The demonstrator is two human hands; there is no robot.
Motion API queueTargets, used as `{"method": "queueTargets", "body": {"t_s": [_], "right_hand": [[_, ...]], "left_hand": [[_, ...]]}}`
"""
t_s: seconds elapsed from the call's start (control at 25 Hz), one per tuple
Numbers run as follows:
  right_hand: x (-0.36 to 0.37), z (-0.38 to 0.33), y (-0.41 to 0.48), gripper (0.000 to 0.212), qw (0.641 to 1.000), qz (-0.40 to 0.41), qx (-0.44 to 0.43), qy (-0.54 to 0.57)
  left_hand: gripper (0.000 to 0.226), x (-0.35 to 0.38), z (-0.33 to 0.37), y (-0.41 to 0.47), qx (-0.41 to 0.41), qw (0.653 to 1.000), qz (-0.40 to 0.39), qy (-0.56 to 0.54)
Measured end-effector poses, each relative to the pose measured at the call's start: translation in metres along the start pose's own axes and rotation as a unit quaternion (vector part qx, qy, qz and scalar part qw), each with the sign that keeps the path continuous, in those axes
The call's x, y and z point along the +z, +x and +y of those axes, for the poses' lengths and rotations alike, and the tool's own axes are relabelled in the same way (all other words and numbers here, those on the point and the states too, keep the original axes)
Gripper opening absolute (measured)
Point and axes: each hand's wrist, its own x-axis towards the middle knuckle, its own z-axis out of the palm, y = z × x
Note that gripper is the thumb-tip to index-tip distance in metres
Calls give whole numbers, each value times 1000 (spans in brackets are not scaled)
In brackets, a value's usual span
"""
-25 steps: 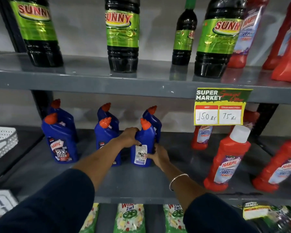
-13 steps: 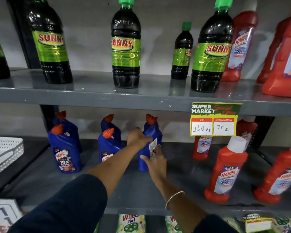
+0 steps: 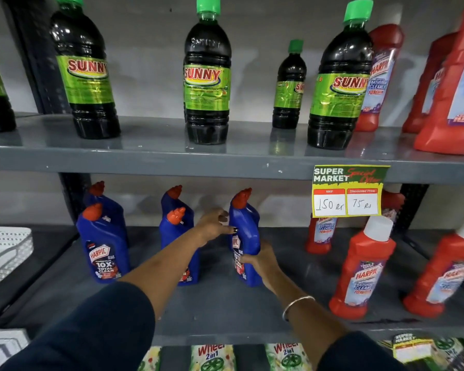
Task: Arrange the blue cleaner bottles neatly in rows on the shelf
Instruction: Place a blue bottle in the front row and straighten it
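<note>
Several blue Harpic cleaner bottles with orange caps stand on the grey middle shelf. A left pair stands one behind the other, front and back. A middle pair does the same, front and back, partly hidden by my left forearm. The right blue bottle is upright, with my right hand wrapped round its lower right side. My left hand is at its upper left, fingers loose, only the thumb tip touching. Anything behind this bottle is hidden.
Red Harpic bottles stand to the right on the same shelf, under a yellow price tag. Dark Sunny bottles line the shelf above. A white basket sits at the left. Wheel packets lie below.
The right blue bottle has been turned, so its white back label no longer faces me. My left hand has loosened from its neck. The view has tilted upward.
</note>
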Motion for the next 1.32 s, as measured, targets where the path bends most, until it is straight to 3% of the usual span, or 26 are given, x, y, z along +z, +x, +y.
{"method": "queueTargets", "body": {"t_s": [0.08,0.2,0.44,0.72,0.84,0.92,1.08,1.32], "right_hand": [[-15,2,10,60,996,-90,10,23],[-23,4,24,76,989,-142,30,-3],[-15,16,35,73,988,-123,36,-84],[-12,17,38,72,983,-123,54,-123],[-13,22,31,67,982,-123,65,-128],[-12,28,25,62,983,-113,69,-125],[-11,34,10,51,989,-78,71,-102],[-14,38,-20,48,989,-48,78,-118]], "left_hand": [[51,2,-8,-2,22,998,-42,-51],[53,7,-17,3,42,998,11,-51],[47,20,-33,-3,55,988,100,104],[52,29,-44,-2,48,989,128,62],[54,33,-57,-3,3,997,83,1],[50,39,-72,-4,-30,998,50,-2],[34,47,-86,-14,-55,995,82,0],[35,54,-88,-39,-41,996,75,-23]]}}
